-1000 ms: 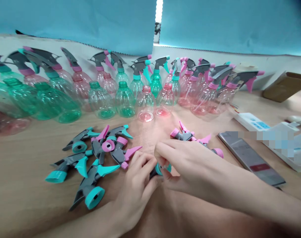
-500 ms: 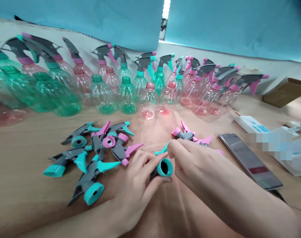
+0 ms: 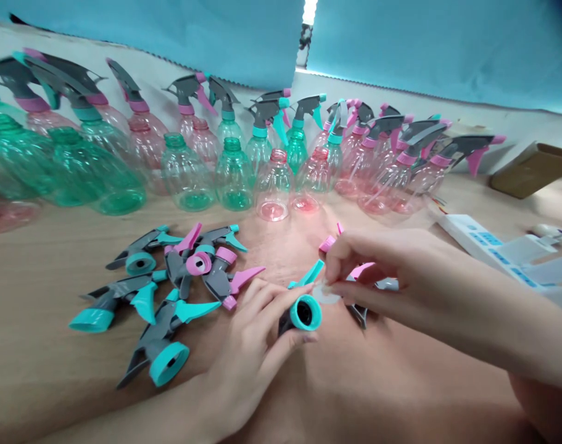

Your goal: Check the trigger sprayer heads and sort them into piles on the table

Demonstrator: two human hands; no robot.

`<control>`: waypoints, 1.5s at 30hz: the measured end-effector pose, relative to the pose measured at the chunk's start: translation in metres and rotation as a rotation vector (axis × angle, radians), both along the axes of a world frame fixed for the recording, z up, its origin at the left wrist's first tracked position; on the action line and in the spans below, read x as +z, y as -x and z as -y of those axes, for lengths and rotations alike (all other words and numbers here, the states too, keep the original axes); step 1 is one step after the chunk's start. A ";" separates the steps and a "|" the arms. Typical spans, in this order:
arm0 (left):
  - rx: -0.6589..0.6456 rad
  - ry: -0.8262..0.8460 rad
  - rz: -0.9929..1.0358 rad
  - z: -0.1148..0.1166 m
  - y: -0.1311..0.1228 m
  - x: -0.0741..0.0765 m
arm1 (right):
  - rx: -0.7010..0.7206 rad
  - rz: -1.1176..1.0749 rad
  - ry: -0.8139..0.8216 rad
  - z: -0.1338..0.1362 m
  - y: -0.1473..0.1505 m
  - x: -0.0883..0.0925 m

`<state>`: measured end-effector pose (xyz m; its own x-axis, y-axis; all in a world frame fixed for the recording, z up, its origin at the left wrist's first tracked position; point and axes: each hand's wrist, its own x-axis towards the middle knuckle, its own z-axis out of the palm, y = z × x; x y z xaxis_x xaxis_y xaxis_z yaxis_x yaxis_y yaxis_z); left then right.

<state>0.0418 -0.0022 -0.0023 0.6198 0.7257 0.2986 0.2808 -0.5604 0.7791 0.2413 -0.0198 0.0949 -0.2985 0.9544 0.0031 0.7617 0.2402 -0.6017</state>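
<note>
My left hand [image 3: 257, 336] is closed round a grey trigger spray head [image 3: 286, 320] with a turquoise collar [image 3: 307, 312]. The collar's round opening faces me, and the turquoise trigger [image 3: 309, 274] points up and away. Just right of the collar, my right hand [image 3: 377, 265] pinches a thin, whitish, see-through disc [image 3: 327, 294] between thumb and fingertips. The disc lies close to the collar's edge; whether they touch I cannot tell. Behind the right hand, a pink-and-grey spray head [image 3: 327, 244] is partly hidden.
Several loose spray heads [image 3: 169, 339] lie to the left. Along the back stand green bottles [image 3: 234, 179] and pink bottles [image 3: 274, 191], some with spray heads on. At right are a white-and-blue compartment tray [image 3: 488, 243] and a brown box [image 3: 530, 169].
My right hand has shifted right and turned, and a whitish disc now shows in its fingertips. The arm now hides the phone. The left hand keeps its hold.
</note>
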 end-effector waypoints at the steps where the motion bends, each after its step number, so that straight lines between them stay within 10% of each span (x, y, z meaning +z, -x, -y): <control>1: 0.004 -0.001 0.004 0.000 0.000 0.000 | 0.036 -0.070 0.040 -0.001 0.001 0.002; 45: 0.010 -0.001 0.022 -0.001 0.000 0.001 | 0.239 0.147 -0.332 0.010 0.007 -0.025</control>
<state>0.0419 -0.0012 -0.0017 0.6056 0.7317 0.3128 0.2693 -0.5583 0.7847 0.2343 -0.0299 0.0699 -0.5316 0.8126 0.2391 0.7330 0.5827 -0.3509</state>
